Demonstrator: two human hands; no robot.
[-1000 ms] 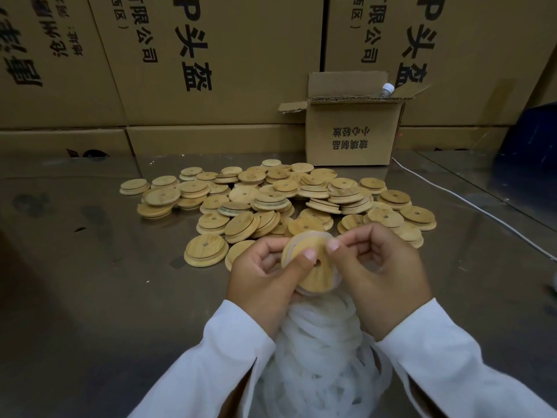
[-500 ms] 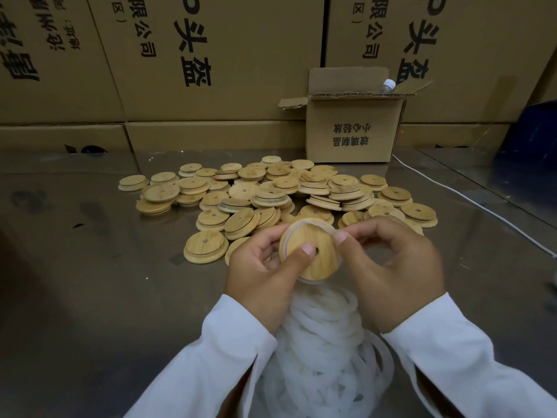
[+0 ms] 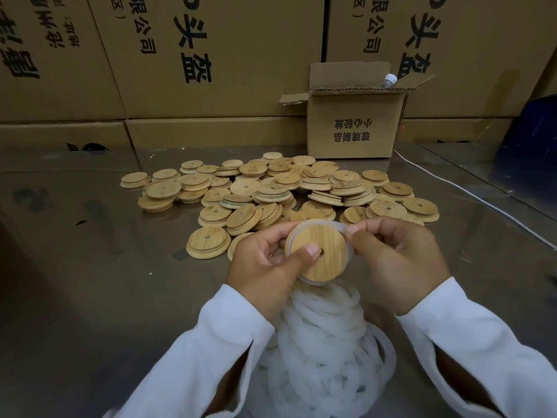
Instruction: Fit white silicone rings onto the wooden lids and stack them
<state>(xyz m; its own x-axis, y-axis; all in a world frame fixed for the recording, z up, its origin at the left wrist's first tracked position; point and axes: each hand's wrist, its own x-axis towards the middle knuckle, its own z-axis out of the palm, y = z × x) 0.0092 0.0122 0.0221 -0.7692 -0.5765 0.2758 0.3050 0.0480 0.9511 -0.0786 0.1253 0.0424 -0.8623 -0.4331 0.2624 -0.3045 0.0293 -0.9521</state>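
Head view: left hand (image 3: 265,263) grips a wooden lid (image 3: 319,251) above the near heap of white rings (image 3: 325,342); right hand (image 3: 398,260) pinches the silicone ring (image 3: 342,227) around its rim. Loose lids (image 3: 271,191) lie farther off.

My left fingers (image 3: 303,257) hold a wooden lid (image 3: 327,260) facing me, thumb beside its hole; my right fingers (image 3: 372,228) pinch the white ring (image 3: 350,251) at its rim. Loose rings (image 3: 325,342) pile below, more lids (image 3: 271,191) on the bench (image 3: 90,297).
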